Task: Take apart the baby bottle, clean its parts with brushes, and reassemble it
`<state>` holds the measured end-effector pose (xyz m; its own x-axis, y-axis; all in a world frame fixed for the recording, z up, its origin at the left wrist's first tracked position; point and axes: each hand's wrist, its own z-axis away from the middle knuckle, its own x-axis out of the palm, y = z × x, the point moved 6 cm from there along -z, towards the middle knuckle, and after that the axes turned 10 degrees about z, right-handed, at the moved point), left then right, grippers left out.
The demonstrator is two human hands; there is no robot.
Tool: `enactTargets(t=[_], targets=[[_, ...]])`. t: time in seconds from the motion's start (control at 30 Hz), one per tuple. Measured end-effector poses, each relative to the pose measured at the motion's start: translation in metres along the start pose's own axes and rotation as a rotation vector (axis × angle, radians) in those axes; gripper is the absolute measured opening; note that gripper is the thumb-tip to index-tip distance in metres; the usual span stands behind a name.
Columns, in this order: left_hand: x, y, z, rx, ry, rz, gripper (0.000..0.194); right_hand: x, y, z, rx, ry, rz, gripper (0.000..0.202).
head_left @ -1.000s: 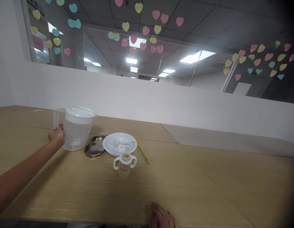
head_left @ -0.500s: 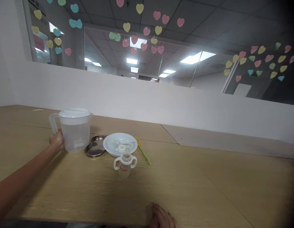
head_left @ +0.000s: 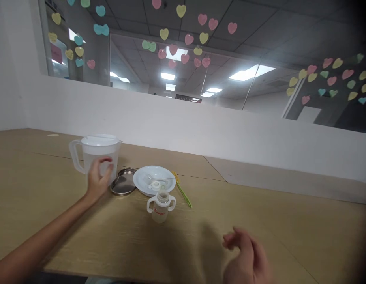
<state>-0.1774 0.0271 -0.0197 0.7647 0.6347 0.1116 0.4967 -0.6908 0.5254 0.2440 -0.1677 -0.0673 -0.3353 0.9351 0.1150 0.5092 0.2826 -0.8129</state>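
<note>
In the head view my left hand (head_left: 100,175) is in front of the lidded, translucent plastic pitcher (head_left: 101,148), off its handle. Thumb and fingers are curved and apart, with nothing between them. My right hand (head_left: 246,256) is raised above the table near its front edge, slightly blurred, fingers loosely bent and apart, holding nothing. Between the hands stands an uncapped baby bottle (head_left: 159,213) with two white side handles and red lettering. Behind it is a white bowl (head_left: 139,176) holding a white ring-shaped cap and clear parts too small to name.
A steel kidney dish (head_left: 122,185) lies between the pitcher and the bowl. To the bowl's right is a brush with a green handle (head_left: 185,196) and yellow end. A white wall (head_left: 159,120) with a window above borders the table's back.
My left hand has let go of the pitcher's handle and moved right, across the pitcher's front. My right hand has risen from the table edge and moved right, its fingers opening.
</note>
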Motion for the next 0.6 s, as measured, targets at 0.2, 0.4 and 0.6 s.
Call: enactTargets(t=[0.2,0.4,0.6], targets=[[0.113,0.049,0.039,0.076,-0.822,-0.056,0.025,0.14,-0.02,-0.051,-0.16,-0.61,0.267,0.029],[0.181,0.034,0.066,0.006,-1.047,-0.279,0.027,0.204,0.041,-0.025,-0.293,-1.002,0.991,0.028],[0.202,0.025,0.068,-0.025,-1.118,-0.435,0.018,0.2,0.068,-0.01,-0.254,-1.066,0.994,0.018]])
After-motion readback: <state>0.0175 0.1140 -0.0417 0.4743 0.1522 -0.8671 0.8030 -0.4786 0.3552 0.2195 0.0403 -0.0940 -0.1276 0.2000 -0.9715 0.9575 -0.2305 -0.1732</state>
